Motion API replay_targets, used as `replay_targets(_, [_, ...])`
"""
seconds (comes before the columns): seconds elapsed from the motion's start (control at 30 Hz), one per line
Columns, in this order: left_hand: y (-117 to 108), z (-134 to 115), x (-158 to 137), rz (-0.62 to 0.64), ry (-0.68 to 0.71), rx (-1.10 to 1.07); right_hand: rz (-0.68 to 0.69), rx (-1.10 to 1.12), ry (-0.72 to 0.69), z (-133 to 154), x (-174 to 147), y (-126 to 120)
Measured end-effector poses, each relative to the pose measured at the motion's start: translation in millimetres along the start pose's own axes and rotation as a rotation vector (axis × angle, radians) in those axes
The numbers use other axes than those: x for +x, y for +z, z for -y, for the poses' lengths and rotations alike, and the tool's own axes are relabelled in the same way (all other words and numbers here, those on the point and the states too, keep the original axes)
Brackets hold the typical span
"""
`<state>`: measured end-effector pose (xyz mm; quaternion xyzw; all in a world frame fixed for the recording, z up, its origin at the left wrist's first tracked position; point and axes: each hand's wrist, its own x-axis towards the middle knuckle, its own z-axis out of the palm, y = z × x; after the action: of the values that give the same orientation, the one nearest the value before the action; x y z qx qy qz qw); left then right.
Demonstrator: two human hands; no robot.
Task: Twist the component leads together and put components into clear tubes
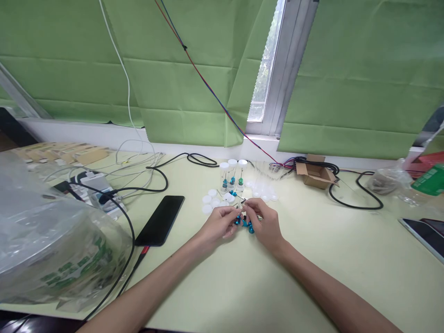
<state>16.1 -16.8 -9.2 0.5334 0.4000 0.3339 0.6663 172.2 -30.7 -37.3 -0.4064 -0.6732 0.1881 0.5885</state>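
Note:
My left hand (220,223) is closed in a pinch around a small blue part with a thin metal stem (237,220). My right hand (264,224) pinches at the top of that stem; whatever lies between its fingertips is too small to make out. Under and beside the fingertips are loose shiny blue parts (251,228). Just beyond the hands, clear tubes with white caps (224,165) stand upright, each with a blue or green piece inside. Round white caps (207,200) lie left of them, and clear round pieces (266,190) to the right.
A black phone (160,221) on a cable lies left of my hands. Further left are a large plastic bag (65,245) and a white power strip (104,194) with tangled cables. An open cardboard box (315,175) stands at the back right, and a tablet-like device (423,237) lies at the right.

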Motion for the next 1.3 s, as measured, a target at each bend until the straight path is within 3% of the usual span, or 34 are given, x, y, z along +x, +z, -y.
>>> replay_targets(0.3, [0.9,-1.0,1.3,-0.022,0.009,0.038,-0.009,-0.033,-0.008,0.6,-1.5,0.9])
replay_targets(0.77, [-0.5,1.1,4.4,-0.059,0.022,-0.007,-0.084,0.268,0.305,2.9,-2.6,6.4])
replay_targets(1.3, [-1.7,5.0,5.6,-0.059,0.056,-0.033,-0.134,0.500,0.487,4.2,3.8,9.3])
